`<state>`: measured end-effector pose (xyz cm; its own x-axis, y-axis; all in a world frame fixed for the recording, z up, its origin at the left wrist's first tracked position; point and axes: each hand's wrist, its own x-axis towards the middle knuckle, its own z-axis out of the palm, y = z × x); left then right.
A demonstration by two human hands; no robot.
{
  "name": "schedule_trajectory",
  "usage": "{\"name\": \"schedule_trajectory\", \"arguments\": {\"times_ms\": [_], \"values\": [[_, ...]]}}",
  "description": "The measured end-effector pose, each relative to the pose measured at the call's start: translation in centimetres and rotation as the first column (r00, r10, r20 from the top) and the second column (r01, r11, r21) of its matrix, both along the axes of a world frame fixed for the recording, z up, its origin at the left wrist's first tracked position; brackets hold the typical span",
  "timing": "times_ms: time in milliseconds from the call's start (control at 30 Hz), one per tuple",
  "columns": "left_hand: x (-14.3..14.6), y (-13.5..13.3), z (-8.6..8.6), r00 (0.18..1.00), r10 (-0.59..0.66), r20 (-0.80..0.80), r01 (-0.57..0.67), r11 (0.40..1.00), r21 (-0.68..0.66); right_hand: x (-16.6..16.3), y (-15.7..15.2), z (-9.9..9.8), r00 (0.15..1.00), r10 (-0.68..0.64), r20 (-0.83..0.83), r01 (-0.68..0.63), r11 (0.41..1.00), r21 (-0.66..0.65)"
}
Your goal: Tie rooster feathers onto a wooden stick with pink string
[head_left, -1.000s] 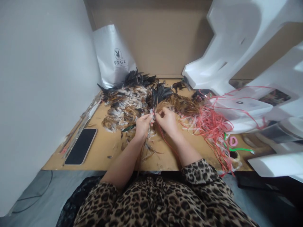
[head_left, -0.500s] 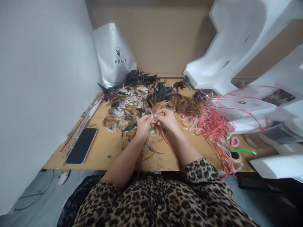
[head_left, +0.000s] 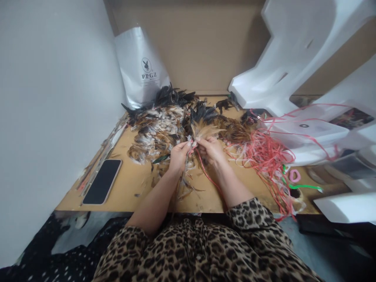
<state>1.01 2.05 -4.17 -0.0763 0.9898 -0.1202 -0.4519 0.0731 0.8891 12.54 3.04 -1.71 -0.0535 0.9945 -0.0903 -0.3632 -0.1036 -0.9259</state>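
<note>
My left hand (head_left: 178,155) and my right hand (head_left: 210,150) meet over the middle of the wooden table (head_left: 132,188), fingers pinched together. Between them stands a small bundle of brown and tan feathers (head_left: 202,127), fanned upward, held at its base where a red string (head_left: 205,172) runs down toward me. Behind the hands lies a wide pile of loose black, brown and white feathers (head_left: 158,125).
A black phone (head_left: 102,181) lies at the table's left front. A silver bag (head_left: 140,66) leans on the cardboard back wall. White foam blocks (head_left: 296,58) crowd the right side, with a tangle of red and white strings (head_left: 264,152) and a pink ring (head_left: 294,176) beside them.
The feather bundle has risen and now fans upright above my fingertips. Both hands stayed together at the same spot, the right one turning slightly.
</note>
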Motion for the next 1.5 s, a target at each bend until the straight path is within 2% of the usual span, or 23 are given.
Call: {"name": "schedule_trajectory", "arguments": {"times_ms": [133,300,500,667,833,867,933,1000,1033,1067,1167,1267,1333,1400,1500], "values": [[0.0,0.1,0.1,0.999,0.035,0.000,-0.035,0.999,-0.030,-1.2,0.2,-1.1,0.993,-0.114,0.018,0.114,0.993,-0.005],[0.1,-0.1,0.1,1.000,0.016,0.010,-0.016,1.000,-0.012,-1.3,0.5,-2.0,0.984,-0.175,0.029,0.174,0.984,0.024],[0.3,-0.2,0.3,1.000,-0.006,-0.006,0.006,1.000,0.021,-1.5,0.5,-2.4,0.981,-0.191,0.027,0.189,0.980,0.057],[0.1,-0.3,0.4,1.000,-0.020,0.016,0.020,0.999,0.035,-1.6,0.3,-2.1,0.990,-0.135,-0.034,0.134,0.991,-0.013],[-0.6,0.0,0.7,1.000,0.017,0.014,-0.019,0.997,0.081,-1.4,-0.1,-2.0,0.982,-0.190,-0.017,0.190,0.982,-0.003],[-0.8,0.1,0.8,1.000,0.026,0.014,-0.027,0.996,0.089,-1.3,-0.2,-2.1,0.989,-0.149,-0.025,0.149,0.989,-0.018],[-1.2,0.3,1.1,0.999,0.038,0.010,-0.039,0.994,0.101,-1.2,-0.5,-2.2,0.999,0.028,-0.039,-0.031,0.998,-0.061],[-1.7,0.4,1.4,0.998,0.067,-0.008,-0.066,0.993,0.103,-1.0,-0.8,-2.2,0.979,0.205,-0.014,-0.205,0.975,-0.082],[-2.0,0.4,1.6,0.996,0.082,-0.027,-0.079,0.992,0.097,-0.9,-1.0,-2.1,0.969,0.246,0.020,-0.244,0.967,-0.069],[-2.2,0.3,1.7,0.994,0.094,-0.056,-0.089,0.992,0.090,-0.8,-1.1,-2.0,0.965,0.253,0.064,-0.250,0.967,-0.039],[-2.8,-0.1,2.2,0.974,0.104,-0.203,-0.087,0.992,0.094,-0.8,-1.6,-1.6,0.965,0.147,0.219,-0.179,0.974,0.136],[-3.2,-0.5,2.4,0.911,0.141,-0.387,-0.078,0.982,0.174,-1.1,-2.1,-1.2,0.913,0.068,0.402,-0.215,0.919,0.331],[-3.5,-0.7,2.2,0.840,0.198,-0.505,-0.071,0.963,0.259,-1.2,-2.5,-0.9,0.867,0.032,0.497,-0.258,0.882,0.395],[-3.9,-0.9,1.8,0.722,0.284,-0.631,-0.043,0.929,0.368,-1.2,-2.8,-0.5,0.831,0.012,0.556,-0.288,0.864,0.412],[-4.6,-1.3,1.6,0.478,0.417,-0.773,0.081,0.856,0.511,-0.7,-3.1,0.2,0.818,0.059,0.572,-0.330,0.863,0.383]]}}
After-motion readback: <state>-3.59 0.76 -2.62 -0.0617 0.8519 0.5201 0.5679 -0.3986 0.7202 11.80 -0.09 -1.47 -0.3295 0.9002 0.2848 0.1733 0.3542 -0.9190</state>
